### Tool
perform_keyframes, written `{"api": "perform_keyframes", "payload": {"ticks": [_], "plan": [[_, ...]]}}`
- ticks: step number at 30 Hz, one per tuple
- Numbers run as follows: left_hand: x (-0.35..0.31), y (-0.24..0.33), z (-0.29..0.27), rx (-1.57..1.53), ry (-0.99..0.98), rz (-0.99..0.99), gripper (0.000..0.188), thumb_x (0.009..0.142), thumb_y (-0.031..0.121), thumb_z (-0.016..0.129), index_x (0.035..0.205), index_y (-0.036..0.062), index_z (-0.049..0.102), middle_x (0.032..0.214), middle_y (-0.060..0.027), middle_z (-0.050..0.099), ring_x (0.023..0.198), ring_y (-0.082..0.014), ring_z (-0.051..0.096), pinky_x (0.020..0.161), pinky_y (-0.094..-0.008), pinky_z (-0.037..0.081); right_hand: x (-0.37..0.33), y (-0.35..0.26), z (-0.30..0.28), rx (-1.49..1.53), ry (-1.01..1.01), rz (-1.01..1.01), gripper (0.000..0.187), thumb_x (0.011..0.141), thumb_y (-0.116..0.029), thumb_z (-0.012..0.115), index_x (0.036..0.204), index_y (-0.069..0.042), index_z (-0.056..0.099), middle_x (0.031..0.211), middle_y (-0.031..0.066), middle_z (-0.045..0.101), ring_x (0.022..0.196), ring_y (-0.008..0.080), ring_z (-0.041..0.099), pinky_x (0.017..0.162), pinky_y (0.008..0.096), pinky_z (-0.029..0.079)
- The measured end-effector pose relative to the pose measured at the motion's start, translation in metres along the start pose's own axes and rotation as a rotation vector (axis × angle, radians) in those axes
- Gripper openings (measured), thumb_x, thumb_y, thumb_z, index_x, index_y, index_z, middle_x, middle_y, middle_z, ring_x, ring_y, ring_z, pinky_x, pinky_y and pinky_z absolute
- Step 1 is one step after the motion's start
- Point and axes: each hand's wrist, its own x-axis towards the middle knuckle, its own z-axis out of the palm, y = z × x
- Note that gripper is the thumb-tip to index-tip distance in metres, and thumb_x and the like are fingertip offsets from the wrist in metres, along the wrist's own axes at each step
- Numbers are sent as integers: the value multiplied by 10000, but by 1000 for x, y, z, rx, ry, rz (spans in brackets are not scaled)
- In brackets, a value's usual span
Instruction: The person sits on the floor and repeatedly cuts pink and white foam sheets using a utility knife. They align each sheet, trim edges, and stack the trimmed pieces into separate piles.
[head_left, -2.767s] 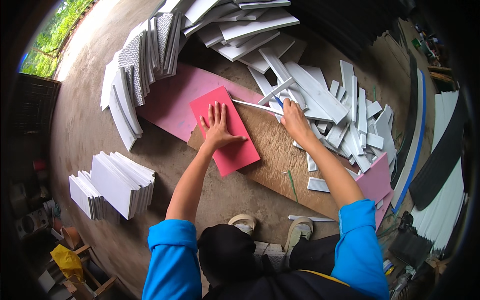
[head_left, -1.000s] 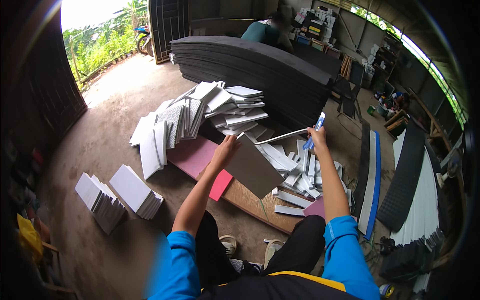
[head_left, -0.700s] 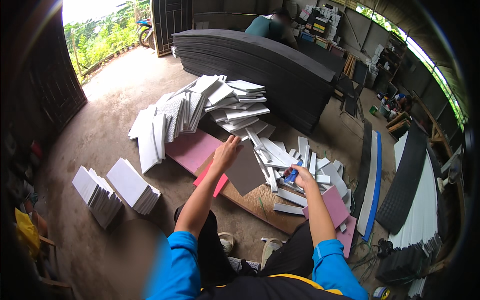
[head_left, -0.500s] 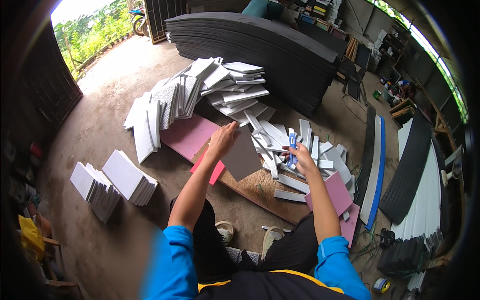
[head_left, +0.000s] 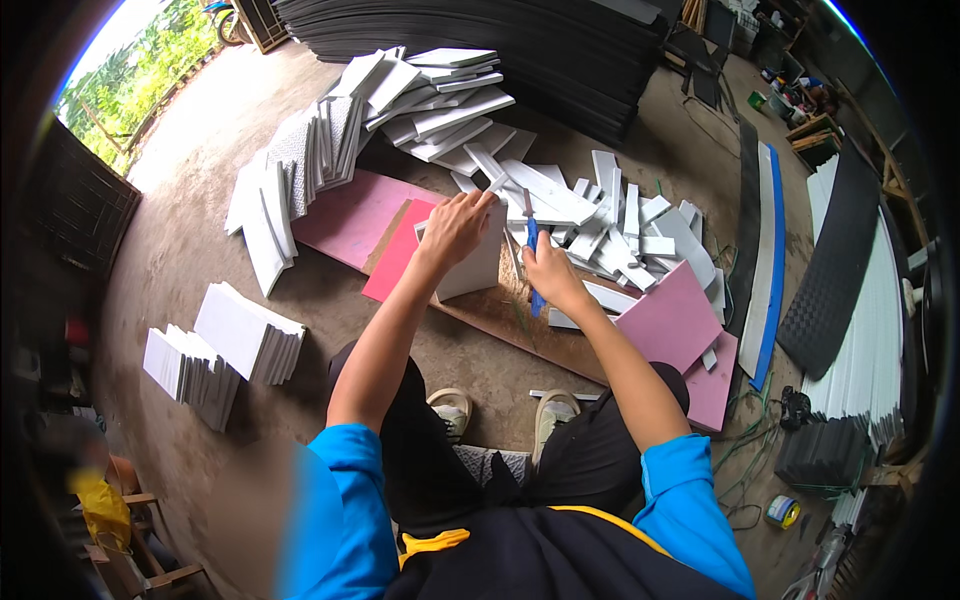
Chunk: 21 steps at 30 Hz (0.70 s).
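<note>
My left hand point(head_left: 458, 232) is closed on the upper edge of a white foam sheet point(head_left: 478, 258), which stands tilted on the brown wooden board point(head_left: 560, 350). A thin strip sticks up by my left fingertips; whether it joins the sheet I cannot tell. In my right hand point(head_left: 555, 272), just to the right of the sheet, is a blue utility knife point(head_left: 533, 234) with its blade pointing away from me. A heap of white offcut strips point(head_left: 600, 220) lies beyond the knife. Beside my left hand a red sheet point(head_left: 400, 258) lies on the board.
Loose white foam pieces point(head_left: 430, 105) are heaped at the far left, before a tall stack of black sheets point(head_left: 480, 40). Two neat white stacks point(head_left: 245, 335) stand on the floor at left. Pink sheets point(head_left: 670, 318) lie near my right knee, long strips point(head_left: 762, 270) farther right.
The foam sheet has swung from its grey face to a pale one and now stands on the board. My right hand has brought the knife left, close to the sheet. The view has tilted downward.
</note>
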Motion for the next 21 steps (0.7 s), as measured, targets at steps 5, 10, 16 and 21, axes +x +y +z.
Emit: {"api": "perform_keyframes", "payload": {"ticks": [5, 10, 16, 21], "plan": [[10, 15, -3, 0, -91, -63, 252, 826, 207, 564, 1057, 107, 552, 839, -87, 600, 775, -290, 611, 673, -406, 485, -6, -6, -5, -23, 60, -12, 298, 922, -236, 438, 979, 53, 397, 634, 309, 555, 668, 478, 569, 567, 522, 439], [13, 12, 0, -20, 13, 4, 235, 843, 211, 549, 1044, 90, 558, 843, -90, 608, 751, -305, 618, 650, -414, 492, -6, -13, -5, -47, 40, -44, 287, 929, -206, 410, 957, 79, 393, 606, 297, 553, 639, 460, 581, 555, 511, 454], [14, 14, 4, -82, -8, -45, 189, 845, 180, 554, 1007, 83, 552, 821, -96, 604, 718, -304, 617, 603, -403, 502, -7, -17, -6, -83, 0, -53, 286, 916, -213, 397, 965, 68, 397, 694, 317, 586, 687, 458, 604, 594, 507, 502], [14, 13, 4, -115, -34, -59, 209, 839, 165, 553, 1028, 76, 549, 884, -113, 618, 740, -326, 618, 619, -409, 503, -7, -16, -4, -98, 11, -55, 281, 914, -199, 410, 963, 77, 395, 676, 319, 575, 687, 463, 598, 589, 509, 499]]}}
